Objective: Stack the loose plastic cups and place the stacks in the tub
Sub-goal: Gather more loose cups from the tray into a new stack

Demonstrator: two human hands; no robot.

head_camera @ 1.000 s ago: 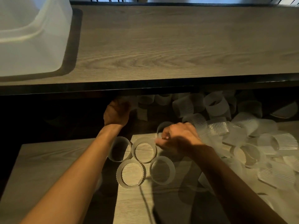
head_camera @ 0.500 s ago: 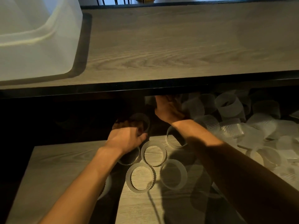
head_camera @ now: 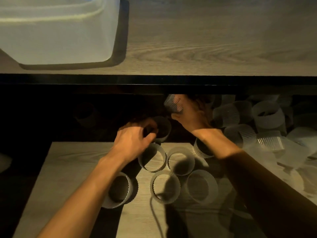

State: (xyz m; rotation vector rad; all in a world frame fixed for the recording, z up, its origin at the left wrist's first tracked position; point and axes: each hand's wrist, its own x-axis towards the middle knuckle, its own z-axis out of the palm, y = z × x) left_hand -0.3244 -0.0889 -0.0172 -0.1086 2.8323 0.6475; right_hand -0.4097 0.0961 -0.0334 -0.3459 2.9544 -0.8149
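Below the counter (head_camera: 205, 40) lip, my left hand (head_camera: 135, 140) pinches the near rim of a cup (head_camera: 162, 128) between curled fingers and thumb. My right hand (head_camera: 192, 115) wraps bent fingers round a ribbed cup (head_camera: 173, 104), fingertips lost in shadow. The loose pile (head_camera: 257, 121) lies to the right on the lower level, and six upright cups (head_camera: 165, 186) stand on the board (head_camera: 77, 160) just beneath my wrists. The tub (head_camera: 60, 31) sits on the counter at far left, well apart from both hands; I cannot tell what it holds.

I judge the step to be nesting one held cup into the other. It should go best with mouths facing the same way, rims lined up and a straight, gentle push, since thin ribbed walls probably buckle under a hard squeeze.

The counter's black front edge hangs right over the right hand, so I would draw both hands toward me before lifting. The upright cups crowd the space beneath my forearms, and a cord (head_camera: 154, 212) trails across the board. The best room looks to be the counter's wood right of the tub.
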